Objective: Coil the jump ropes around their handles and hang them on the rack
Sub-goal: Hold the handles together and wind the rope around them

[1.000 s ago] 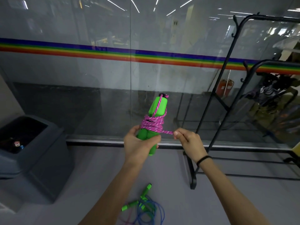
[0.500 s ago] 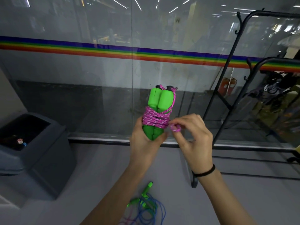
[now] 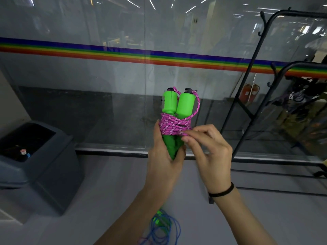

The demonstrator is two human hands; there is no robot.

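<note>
Two green jump-rope handles (image 3: 178, 105) stand upright side by side, bound by a coil of pink rope (image 3: 174, 126) around their middle. My left hand (image 3: 164, 161) grips the lower part of both handles. My right hand (image 3: 207, 149) pinches the rope's loose end against the right side of the coil with thumb and forefinger. The black metal rack (image 3: 247, 71) with hooks stands to the right, apart from both hands.
More jump ropes (image 3: 162, 225), blue cord with green handles, lie on the grey floor below my arms. A dark grey bin (image 3: 40, 156) stands at the left. A glass wall with a rainbow stripe (image 3: 106, 52) runs behind everything.
The handles rose and came closer to the camera. My right hand moved in from holding the rope end out to the right and now pinches it at the coil.
</note>
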